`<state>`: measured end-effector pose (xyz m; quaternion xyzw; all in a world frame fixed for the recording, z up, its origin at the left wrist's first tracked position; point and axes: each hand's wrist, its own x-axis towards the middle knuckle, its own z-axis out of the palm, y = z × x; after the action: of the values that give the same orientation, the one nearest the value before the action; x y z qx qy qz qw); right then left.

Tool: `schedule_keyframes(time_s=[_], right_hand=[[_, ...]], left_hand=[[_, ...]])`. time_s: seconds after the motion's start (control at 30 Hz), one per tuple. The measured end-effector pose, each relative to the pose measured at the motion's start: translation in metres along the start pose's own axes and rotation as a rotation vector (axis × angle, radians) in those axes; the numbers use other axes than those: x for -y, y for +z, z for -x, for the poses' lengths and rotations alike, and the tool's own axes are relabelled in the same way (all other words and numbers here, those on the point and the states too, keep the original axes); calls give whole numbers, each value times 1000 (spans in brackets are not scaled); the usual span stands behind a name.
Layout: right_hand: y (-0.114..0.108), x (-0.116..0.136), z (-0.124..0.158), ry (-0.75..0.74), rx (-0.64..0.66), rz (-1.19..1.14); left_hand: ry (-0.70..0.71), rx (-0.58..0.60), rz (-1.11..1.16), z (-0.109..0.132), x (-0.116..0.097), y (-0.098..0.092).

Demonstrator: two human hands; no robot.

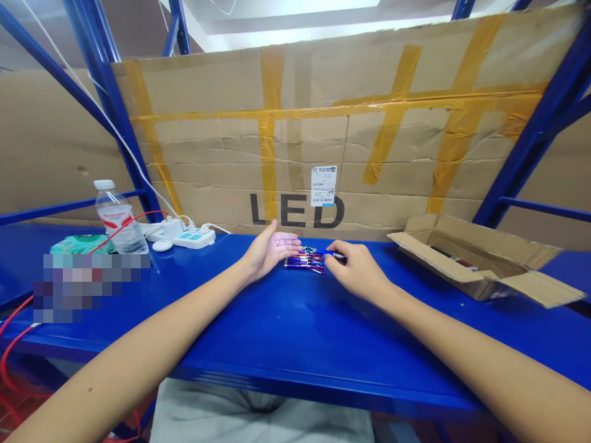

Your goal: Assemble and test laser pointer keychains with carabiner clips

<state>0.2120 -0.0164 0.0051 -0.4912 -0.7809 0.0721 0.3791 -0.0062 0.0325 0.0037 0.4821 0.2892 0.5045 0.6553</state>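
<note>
My left hand [270, 251] is open above the blue tabletop, thumb up and fingers stretched to the right. A violet glow lies across its fingers. My right hand [354, 264] is closed on a slim dark penlight [338, 255], pinched between thumb and fingers. Its front end points toward my left palm, with a gap between. Between and just below the hands, several small metallic penlights [302, 263] lie side by side in blue, red and other colours, with cord loops at their right ends. My left fingers partly hide the farther ones.
An open cardboard box [466, 264] with some items inside stands at right. On the left are a water bottle [120, 218], a green packet [83, 244], a white power strip [189, 235] and red cable [13, 344]. A large taped cardboard sheet [221, 166] stands behind.
</note>
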Motion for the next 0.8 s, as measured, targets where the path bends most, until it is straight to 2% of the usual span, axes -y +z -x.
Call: schedule_keyframes(time_s=[0.8], right_hand=[[0,-5,-3,-22,-2,37]], left_hand=[[3,23,10,4,-2,3]])
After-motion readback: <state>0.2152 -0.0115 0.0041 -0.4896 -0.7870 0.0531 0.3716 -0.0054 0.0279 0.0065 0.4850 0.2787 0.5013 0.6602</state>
